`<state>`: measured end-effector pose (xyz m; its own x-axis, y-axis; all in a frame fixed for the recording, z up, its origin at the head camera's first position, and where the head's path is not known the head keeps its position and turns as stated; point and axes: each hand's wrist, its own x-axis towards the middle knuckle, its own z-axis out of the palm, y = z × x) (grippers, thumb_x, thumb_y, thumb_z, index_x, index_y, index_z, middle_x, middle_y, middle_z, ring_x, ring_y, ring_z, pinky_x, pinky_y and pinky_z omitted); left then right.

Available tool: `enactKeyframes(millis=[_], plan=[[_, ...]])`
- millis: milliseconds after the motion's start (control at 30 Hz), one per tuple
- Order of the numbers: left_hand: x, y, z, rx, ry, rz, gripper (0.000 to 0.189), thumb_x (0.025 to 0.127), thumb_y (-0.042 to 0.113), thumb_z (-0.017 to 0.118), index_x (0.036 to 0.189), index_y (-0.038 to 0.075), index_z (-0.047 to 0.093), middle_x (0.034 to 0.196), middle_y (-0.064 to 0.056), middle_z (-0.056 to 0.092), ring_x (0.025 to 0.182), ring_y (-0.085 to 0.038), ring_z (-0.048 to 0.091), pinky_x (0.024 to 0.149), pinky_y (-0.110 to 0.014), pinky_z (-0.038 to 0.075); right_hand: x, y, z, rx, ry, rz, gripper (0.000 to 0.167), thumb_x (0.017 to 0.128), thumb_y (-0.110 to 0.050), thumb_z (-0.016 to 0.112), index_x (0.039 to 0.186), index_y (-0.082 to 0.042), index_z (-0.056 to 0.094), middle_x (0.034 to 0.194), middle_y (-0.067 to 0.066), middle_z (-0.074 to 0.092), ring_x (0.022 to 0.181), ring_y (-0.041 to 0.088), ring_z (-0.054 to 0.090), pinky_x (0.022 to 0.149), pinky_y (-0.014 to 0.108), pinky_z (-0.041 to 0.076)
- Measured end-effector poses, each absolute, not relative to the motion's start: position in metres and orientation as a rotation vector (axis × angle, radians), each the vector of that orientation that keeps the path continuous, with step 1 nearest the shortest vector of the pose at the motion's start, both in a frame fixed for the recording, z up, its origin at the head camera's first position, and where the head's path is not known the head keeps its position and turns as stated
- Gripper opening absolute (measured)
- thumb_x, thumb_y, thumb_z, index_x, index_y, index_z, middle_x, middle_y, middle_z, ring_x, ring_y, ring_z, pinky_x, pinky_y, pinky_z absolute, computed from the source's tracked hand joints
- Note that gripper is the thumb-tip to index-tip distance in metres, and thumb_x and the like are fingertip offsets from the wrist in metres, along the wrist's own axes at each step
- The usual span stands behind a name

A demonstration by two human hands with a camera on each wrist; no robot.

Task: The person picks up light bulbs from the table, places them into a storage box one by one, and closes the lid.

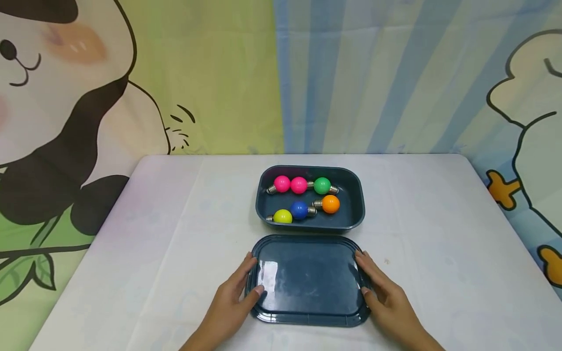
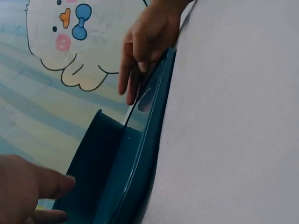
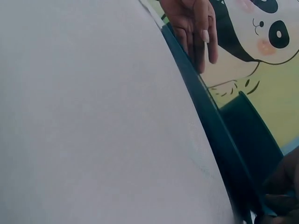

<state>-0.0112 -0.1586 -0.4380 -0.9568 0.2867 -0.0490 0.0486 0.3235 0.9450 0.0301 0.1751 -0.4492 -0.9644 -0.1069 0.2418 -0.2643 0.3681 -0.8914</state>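
A flat, dark blue lid-like tray (image 1: 307, 278) with a raised rim lies on the white table, between the two hands. My left hand (image 1: 232, 297) rests along its left edge, fingers extended and thumb over the rim. At the right edge my right hand (image 1: 388, 297) touches the rim in the same way, its fingers fairly straight. Just beyond the tray stands a dark blue box (image 1: 347, 222) holding several small coloured bulbs with metal screw bases, among them a green bulb (image 1: 322, 185), an orange bulb (image 1: 331, 204) and a blue bulb (image 1: 299, 210). The wrist views show both hands beside the tray.
The white table (image 1: 439, 234) extends to both sides of the box and tray. Behind it hangs a printed cloth backdrop (image 1: 228, 73) with cartoon animals, reaching down along the table's sides.
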Motion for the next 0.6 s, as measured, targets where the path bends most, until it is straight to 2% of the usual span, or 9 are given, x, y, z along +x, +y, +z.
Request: enactKeyframes(millis=[100,200,333,433,600], plan=[[-0.01,-0.162,-0.437,0.324,2.323,1.856,0.054,0.09,-0.009,0.061,0.141,-0.005,0.044,0.154,-0.014,0.031,0.14,-0.019,0.028,0.106,-0.025,0.03,0.032,0.181,-0.451,0.427,-2.433,1.609,0.076,0.073,0.033,0.04,0.141,0.0,0.048,0.149,0.017,0.04,0.142,0.027,0.026,0.109,0.017,0.026],[-0.01,-0.165,-0.437,0.36,2.326,1.946,0.05,0.088,-0.019,0.054,0.136,-0.009,0.048,0.151,-0.017,0.034,0.138,-0.017,0.03,0.104,-0.022,0.03,0.032,0.186,-0.453,0.637,-2.377,1.447,0.072,0.069,0.03,0.034,0.136,0.008,0.051,0.146,0.026,0.04,0.14,0.034,0.028,0.11,0.021,0.027],[-0.012,-0.168,-0.438,0.347,2.353,2.018,0.048,0.087,-0.022,0.052,0.133,-0.01,0.051,0.148,-0.015,0.04,0.137,-0.017,0.034,0.104,-0.022,0.032,0.029,0.186,-0.451,0.912,-2.236,1.267,0.041,0.091,0.013,0.034,0.128,0.02,0.05,0.141,0.038,0.037,0.14,0.041,0.025,0.111,0.026,0.027],[-0.014,-0.17,-0.434,0.257,2.312,2.069,0.045,0.088,-0.019,0.053,0.133,-0.011,0.051,0.146,-0.011,0.044,0.135,-0.016,0.038,0.103,-0.025,0.034,0.028,0.183,-0.441,0.987,-2.159,1.189,0.036,0.103,-0.005,0.04,0.124,0.021,0.052,0.139,0.039,0.038,0.14,0.04,0.026,0.111,0.028,0.028],[-0.013,-0.171,-0.413,-0.032,2.087,2.108,0.039,0.095,0.001,0.058,0.134,0.0,0.056,0.141,0.001,0.052,0.132,-0.009,0.043,0.102,-0.022,0.038,0.022,0.182,-0.42,0.952,-2.094,1.019,0.036,0.102,-0.018,0.053,0.114,0.014,0.063,0.131,0.036,0.049,0.136,0.039,0.036,0.106,0.026,0.035]])
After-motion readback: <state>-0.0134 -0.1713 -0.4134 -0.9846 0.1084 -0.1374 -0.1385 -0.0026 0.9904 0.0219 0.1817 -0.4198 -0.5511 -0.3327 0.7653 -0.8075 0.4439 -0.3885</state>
